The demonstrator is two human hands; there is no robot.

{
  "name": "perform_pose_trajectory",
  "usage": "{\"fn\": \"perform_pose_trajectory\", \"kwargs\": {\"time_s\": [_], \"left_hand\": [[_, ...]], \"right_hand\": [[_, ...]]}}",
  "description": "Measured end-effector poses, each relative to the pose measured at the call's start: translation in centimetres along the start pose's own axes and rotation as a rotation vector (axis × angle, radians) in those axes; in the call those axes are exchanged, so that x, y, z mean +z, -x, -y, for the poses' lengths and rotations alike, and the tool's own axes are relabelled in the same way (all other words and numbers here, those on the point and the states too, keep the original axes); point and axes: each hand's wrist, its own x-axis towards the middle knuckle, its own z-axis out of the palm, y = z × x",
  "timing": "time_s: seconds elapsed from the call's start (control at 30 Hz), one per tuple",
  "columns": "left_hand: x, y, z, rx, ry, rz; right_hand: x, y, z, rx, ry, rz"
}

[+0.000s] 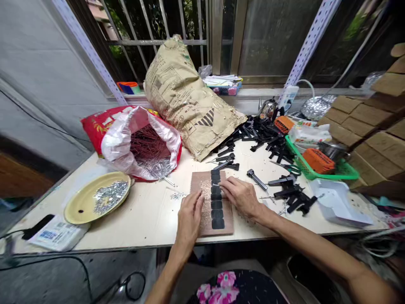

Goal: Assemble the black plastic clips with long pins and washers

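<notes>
A small brown board (227,226) lies at the table's near edge with a column of black pieces (217,202) down its middle. My left hand (190,215) rests on the board's left part, fingers stretched forward and close together. My right hand (242,195) lies at the board's right edge, fingertips pinched at the black column near a thin metal pin. Whether anything sits between those fingers is too small to see.
A red-and-white bag of pins (139,141) and a yellow plate of metal bits (98,202) stand left. A brown paper sack (186,97) leans at the back. Black plastic parts (268,139) are heaped right, beside a green basket (344,171) and cardboard boxes (373,131).
</notes>
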Motion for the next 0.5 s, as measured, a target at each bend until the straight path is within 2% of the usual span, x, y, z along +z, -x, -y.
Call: {"fn": "perform_pose_trajectory", "kwargs": {"time_s": [0.13,0.23,0.33,0.4,0.47,0.5], "left_hand": [[2.2,1.1,0.9,0.161,-0.124,0.060],[3.6,2.2,2.2,0.173,-0.189,0.091],[4.5,3.0,3.3,0.186,-0.208,0.101],[4.8,3.3,3.6,0.190,-0.214,0.083],[4.9,3.4,3.5,0.187,-0.222,0.062],[4.9,3.4,3.5,0.184,-0.224,0.058]], "right_hand": [[1.5,-2.0,-3.3,-0.062,0.085,0.068],[2.7,-3.8,-5.1,-0.108,0.130,0.143],[3.6,-3.6,-5.2,-0.165,0.131,0.173],[3.8,-1.9,-4.4,-0.320,0.061,0.150],[3.7,-0.1,-3.6,-0.630,-0.042,0.117],[3.5,0.5,-3.3,-0.703,-0.057,0.113]]}}
